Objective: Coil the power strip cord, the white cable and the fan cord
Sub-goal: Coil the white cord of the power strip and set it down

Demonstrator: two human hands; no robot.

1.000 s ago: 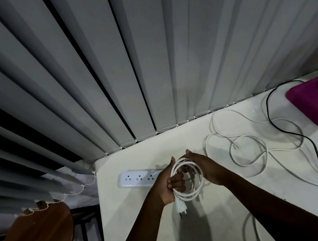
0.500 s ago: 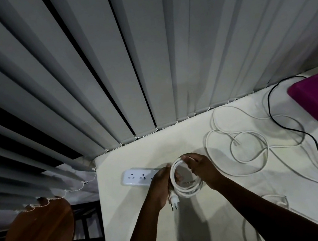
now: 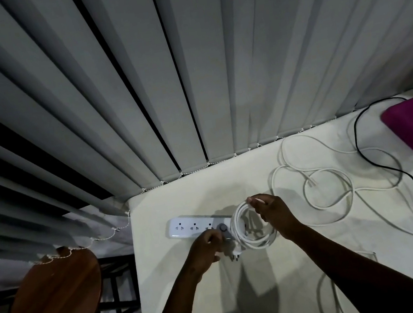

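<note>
Right hand (image 3: 272, 216) grips coiled cord (image 3: 253, 239), plug (image 3: 235, 256) part hidden

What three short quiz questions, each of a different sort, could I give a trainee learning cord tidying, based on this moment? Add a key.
1. True or false: the white cable is already coiled.
2. Multiple choice: the right hand pinches the top of
A. the fan cord
B. the coiled power strip cord
C. the blinds' bead chain
3. Fill in: the plug hangs at the coil's lower edge, beside the ___ hand.

Key:
1. False; it lies in loose loops on the table.
2. B
3. left
</note>
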